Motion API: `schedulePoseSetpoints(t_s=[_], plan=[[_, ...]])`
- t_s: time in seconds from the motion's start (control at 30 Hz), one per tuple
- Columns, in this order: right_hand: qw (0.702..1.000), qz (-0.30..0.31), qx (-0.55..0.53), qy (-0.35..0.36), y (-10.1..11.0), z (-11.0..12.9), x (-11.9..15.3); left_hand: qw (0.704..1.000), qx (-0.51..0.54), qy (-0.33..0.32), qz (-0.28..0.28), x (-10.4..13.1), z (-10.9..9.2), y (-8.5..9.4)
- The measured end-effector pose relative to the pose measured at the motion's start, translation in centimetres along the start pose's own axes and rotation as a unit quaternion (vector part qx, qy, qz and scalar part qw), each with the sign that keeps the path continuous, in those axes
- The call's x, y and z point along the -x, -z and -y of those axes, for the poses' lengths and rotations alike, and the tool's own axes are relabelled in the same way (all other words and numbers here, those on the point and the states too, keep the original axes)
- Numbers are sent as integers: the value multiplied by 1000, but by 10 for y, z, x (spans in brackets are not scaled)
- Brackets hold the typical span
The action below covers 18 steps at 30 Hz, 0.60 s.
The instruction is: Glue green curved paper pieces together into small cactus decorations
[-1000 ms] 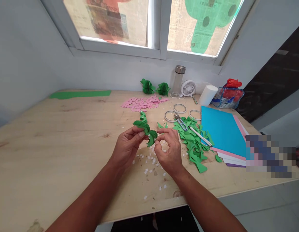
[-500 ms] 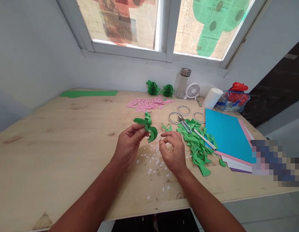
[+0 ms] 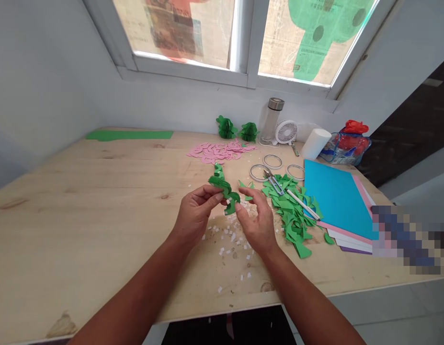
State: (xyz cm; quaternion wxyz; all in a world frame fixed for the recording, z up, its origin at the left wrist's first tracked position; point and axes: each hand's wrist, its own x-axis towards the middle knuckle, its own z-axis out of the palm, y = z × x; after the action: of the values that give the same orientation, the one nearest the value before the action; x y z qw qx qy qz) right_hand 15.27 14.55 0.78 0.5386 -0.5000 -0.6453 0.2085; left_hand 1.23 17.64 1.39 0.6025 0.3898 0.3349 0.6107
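Observation:
My left hand (image 3: 195, 211) pinches a layered stack of curved green paper shapes (image 3: 222, 184) between thumb and fingers, above the table. Small white squares show on the stack's lower curve. My right hand (image 3: 256, 218) is beside the stack's right side, thumb and fingers apart, with the thumb tip at its lower edge; whether it touches is hard to tell. Another small green curved piece (image 3: 218, 170) lies just behind the stack. White paper bits (image 3: 233, 236) are scattered on the table below the hands.
Green scraps (image 3: 293, 215) lie at the right, with snips (image 3: 274, 183) and a white pen (image 3: 302, 204) on them. Tape rings (image 3: 272, 161), coloured sheets (image 3: 333, 196), pink cut-outs (image 3: 218, 152), two green paper figures (image 3: 227, 128), a bottle (image 3: 272, 122) and a fan (image 3: 286, 132) stand or lie beyond.
My left hand has moved right with the green stack. The fingers of my right hand have spread, and its thumb is now close against the stack. The view has shifted slightly.

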Motion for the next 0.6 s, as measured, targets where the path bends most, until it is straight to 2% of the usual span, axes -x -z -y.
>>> schedulePoseSetpoints(t_s=[0.2,0.43,0.6], plan=[[1000,21,1,1,-2,1,1,1000,-14,1,22,0,4,1],[998,-55,-12,31,1,3,0,1000,-21,-7,21,0,2,0],[997,-65,-39,1,4,2,-1,1000,-28,-7,0,0,1,-1]])
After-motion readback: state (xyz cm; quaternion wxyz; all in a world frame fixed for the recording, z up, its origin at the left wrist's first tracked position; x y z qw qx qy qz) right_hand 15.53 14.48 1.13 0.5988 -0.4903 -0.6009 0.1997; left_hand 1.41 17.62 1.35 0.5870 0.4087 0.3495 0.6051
